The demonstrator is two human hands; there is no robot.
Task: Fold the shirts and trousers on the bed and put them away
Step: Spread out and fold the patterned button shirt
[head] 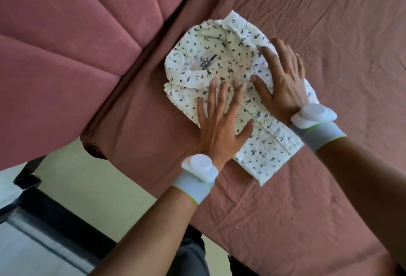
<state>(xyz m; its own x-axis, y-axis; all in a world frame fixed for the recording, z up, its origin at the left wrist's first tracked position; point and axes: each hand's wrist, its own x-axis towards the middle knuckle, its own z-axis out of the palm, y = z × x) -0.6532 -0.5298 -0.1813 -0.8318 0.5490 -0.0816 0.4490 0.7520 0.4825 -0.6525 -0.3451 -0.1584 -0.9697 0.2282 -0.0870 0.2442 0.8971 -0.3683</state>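
A white shirt (pixel 219 60) with a small dark leaf print lies folded into a compact rectangle on the bed, collar and label facing up toward the headboard. My left hand (pixel 222 119) lies flat on its near left part, fingers straight and spread. My right hand (pixel 283 82) presses flat on the right side beside the button placket, fingers spread too. Both wrists wear a white sensor on a grey band. No trousers are in view.
The bed (pixel 329 187) is covered by a creased dusty-pink sheet. A padded pink headboard (pixel 77 44) fills the upper left. Past the bed's near left corner are pale floor (pixel 87 187) and a dark piece of furniture (pixel 44 231).
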